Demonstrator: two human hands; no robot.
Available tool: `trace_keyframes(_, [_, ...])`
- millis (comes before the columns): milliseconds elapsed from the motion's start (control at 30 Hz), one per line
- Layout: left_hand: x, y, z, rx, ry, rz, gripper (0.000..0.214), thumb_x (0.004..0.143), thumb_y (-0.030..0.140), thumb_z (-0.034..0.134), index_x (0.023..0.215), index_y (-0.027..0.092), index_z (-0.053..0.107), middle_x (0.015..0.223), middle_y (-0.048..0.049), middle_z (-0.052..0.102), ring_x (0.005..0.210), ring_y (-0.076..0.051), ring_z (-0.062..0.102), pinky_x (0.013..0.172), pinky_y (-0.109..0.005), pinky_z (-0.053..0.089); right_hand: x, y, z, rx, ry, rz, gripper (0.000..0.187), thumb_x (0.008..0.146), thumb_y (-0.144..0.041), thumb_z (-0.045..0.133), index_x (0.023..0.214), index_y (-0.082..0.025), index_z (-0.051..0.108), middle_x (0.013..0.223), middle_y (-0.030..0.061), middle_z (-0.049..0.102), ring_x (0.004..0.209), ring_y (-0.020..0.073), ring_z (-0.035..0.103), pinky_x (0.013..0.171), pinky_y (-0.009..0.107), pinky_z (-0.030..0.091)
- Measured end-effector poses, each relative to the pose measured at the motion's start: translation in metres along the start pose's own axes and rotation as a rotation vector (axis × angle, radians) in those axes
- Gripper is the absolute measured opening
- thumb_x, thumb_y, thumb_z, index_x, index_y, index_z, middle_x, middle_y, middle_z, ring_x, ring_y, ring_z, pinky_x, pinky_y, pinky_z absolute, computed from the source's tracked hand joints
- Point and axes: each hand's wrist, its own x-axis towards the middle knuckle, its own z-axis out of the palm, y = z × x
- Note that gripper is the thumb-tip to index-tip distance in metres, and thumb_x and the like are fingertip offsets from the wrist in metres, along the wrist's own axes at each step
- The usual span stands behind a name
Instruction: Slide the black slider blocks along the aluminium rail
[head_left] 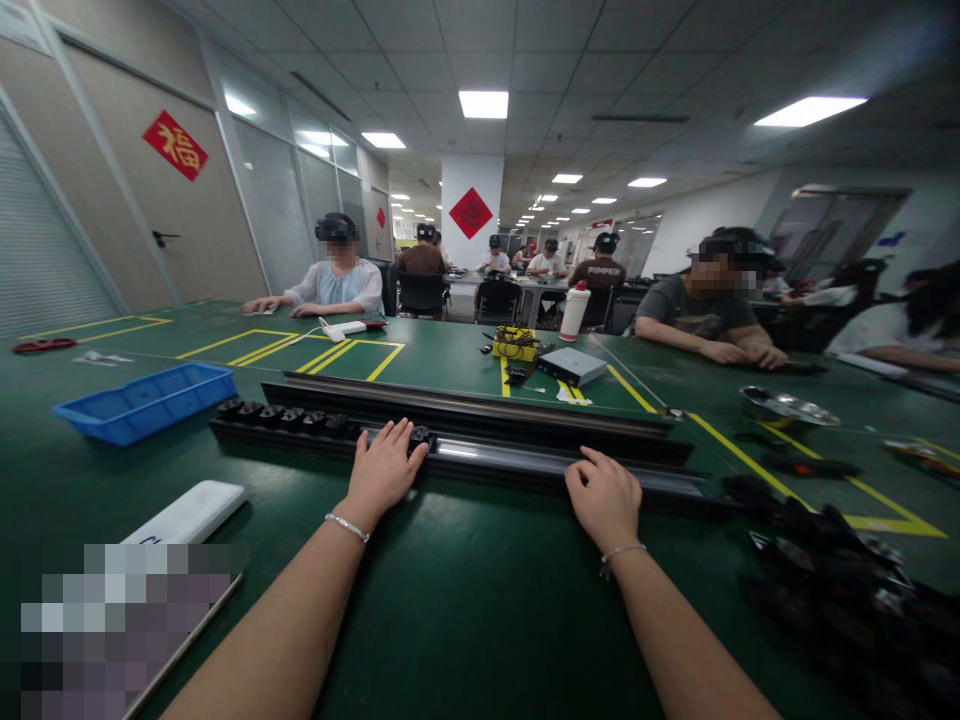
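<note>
A long black rail (495, 456) with a channel along its top lies across the table before me. Several small black parts (292, 418) sit in a row in its left end. My left hand (385, 465) rests over the channel just right of that row, palm down, fingers stretched out and apart. Beside its fingertips another small black part (421, 436) shows in the channel. My right hand (606, 492) is on the near edge of the rail's right part, index finger extended, the other fingers curled at the edge; its thumb is hidden. Behind lies a second black rail (480, 408).
A blue tray (150, 405) stands at the left. Nearer are a white box-like device (191, 510) and a blurred-out flat object. Dark parts (847, 570) are heaped at the right, near metal bowls (787, 408). A grey box (572, 366) and bottle (574, 310) stand farther back; people sit around.
</note>
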Motion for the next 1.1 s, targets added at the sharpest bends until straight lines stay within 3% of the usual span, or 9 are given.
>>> trace_keyframes(300, [-0.001, 0.003, -0.003, -0.001, 0.001, 0.016, 0.050, 0.093, 0.049, 0.025, 0.135, 0.030, 0.046, 0.145, -0.0043, 0.041, 0.133, -0.027, 0.035, 0.106, -0.055, 0.023, -0.001, -0.002, -0.002, 0.005, -0.016, 0.008, 0.033, 0.082, -0.030, 0.039, 0.072, -0.023, 0.070, 0.124, 0.0032, 0.061, 0.118, 0.0238, 0.047, 0.099, 0.044, 0.029])
trace_keyframes(500, [-0.002, 0.004, -0.004, -0.001, -0.008, 0.012, 0.051, 0.093, 0.049, 0.024, 0.135, 0.031, 0.045, 0.146, -0.0049, 0.040, 0.134, -0.027, 0.034, 0.106, -0.055, 0.023, -0.001, -0.002, -0.002, 0.011, -0.008, 0.003, 0.034, 0.082, -0.031, 0.039, 0.072, -0.023, 0.070, 0.123, 0.0037, 0.061, 0.118, 0.0238, 0.047, 0.099, 0.044, 0.029])
trace_keyframes(800, [-0.003, 0.016, -0.002, 0.011, -0.012, 0.059, 0.059, 0.092, 0.054, 0.025, 0.138, 0.021, 0.044, 0.146, -0.0075, 0.038, 0.135, -0.031, 0.031, 0.108, -0.052, 0.021, -0.001, 0.000, -0.001, 0.021, -0.019, -0.012, 0.035, 0.082, -0.031, 0.037, 0.073, -0.024, 0.070, 0.124, 0.0035, 0.060, 0.118, 0.0237, 0.045, 0.098, 0.043, 0.027])
trace_keyframes(1100, [-0.005, 0.019, -0.002, 0.002, -0.012, 0.100, 0.060, 0.093, 0.053, 0.024, 0.138, 0.018, 0.044, 0.146, -0.0080, 0.039, 0.135, -0.030, 0.030, 0.109, -0.050, 0.021, -0.001, 0.000, 0.001, 0.014, -0.008, -0.003, 0.034, 0.082, -0.031, 0.039, 0.075, -0.025, 0.071, 0.123, 0.0031, 0.060, 0.118, 0.0232, 0.045, 0.099, 0.043, 0.027])
